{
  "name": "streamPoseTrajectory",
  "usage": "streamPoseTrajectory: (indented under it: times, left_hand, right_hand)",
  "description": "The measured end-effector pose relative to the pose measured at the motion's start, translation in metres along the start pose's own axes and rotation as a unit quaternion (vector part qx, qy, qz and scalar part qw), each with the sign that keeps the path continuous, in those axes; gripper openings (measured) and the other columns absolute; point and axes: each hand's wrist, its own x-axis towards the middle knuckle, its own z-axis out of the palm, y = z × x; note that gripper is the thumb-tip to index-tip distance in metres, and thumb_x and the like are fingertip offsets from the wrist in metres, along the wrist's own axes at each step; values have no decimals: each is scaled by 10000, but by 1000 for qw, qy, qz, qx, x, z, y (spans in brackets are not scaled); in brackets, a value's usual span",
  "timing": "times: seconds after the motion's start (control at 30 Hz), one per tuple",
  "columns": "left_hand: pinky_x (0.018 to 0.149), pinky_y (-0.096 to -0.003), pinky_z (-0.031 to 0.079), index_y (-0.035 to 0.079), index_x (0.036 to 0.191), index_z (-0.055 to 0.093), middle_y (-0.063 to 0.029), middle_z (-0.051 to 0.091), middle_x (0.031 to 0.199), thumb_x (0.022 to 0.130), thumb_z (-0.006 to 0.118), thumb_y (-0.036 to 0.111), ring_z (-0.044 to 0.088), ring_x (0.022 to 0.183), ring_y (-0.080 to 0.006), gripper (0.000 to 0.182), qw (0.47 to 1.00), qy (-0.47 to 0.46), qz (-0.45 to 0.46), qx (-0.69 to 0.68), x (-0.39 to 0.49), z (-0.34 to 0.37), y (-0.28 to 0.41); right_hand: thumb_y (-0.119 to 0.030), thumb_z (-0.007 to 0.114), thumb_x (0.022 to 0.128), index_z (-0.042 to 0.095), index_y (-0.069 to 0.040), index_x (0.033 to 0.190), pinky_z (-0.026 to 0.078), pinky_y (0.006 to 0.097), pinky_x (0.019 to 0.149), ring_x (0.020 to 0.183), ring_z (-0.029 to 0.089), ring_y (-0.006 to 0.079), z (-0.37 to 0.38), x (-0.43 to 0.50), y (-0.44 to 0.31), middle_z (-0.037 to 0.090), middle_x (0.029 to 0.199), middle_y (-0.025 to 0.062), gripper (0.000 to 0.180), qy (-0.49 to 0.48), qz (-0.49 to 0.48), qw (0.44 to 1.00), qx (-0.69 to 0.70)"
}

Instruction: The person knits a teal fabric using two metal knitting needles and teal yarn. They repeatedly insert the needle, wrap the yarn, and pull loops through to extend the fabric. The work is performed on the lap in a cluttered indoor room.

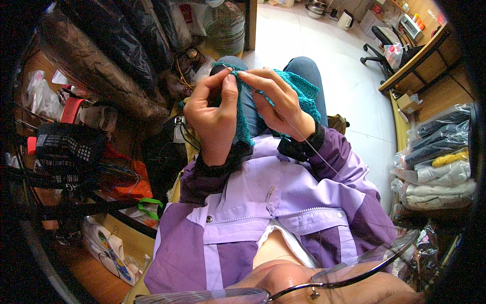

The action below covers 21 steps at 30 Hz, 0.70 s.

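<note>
A teal knitted piece (305,89) lies over my knees, its edge raised between both hands. My left hand (214,117) pinches that edge between thumb and index finger, close to a thin needle tip (227,67). My right hand (279,100) holds the fabric edge just to the right, fingertips almost touching the left thumb. A thin, pale needle or its cable (317,152) runs from under my right hand down across the purple sleeve; which of the two it is, I cannot tell. The hands hide part of the stitches.
Plastic-wrapped dark bundles (102,57) and a large clear bottle (224,28) stand at the left. A black printed bag (70,146) hangs nearer. Bagged folded clothes (436,159) are stacked at the right, below a wooden desk (414,62) and an office chair (385,53).
</note>
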Motion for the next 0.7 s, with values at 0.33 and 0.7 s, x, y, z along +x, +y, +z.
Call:
streamPoseTrajectory:
  times: [0.33,0.7]
  left_hand:
    - [716,-277,509,-41,961,699,-102,711,822,914,661,116,638,753,-127,168,997,-42,5,63,6,-3,-9]
    - [740,-266,504,-33,1002,699,-71,706,853,936,656,119,630,803,-117,171,999,-35,-13,25,7,-7,-12]
  right_hand:
    - [45,650,815,709,-45,1072,525,376,720,840,652,304,-16,61,54,649,964,128,278,-117,-73,989,-50]
    - [24,666,739,699,-79,1102,526,386,759,839,608,324,-21,59,39,630,940,114,379,-59,-78,995,-25]
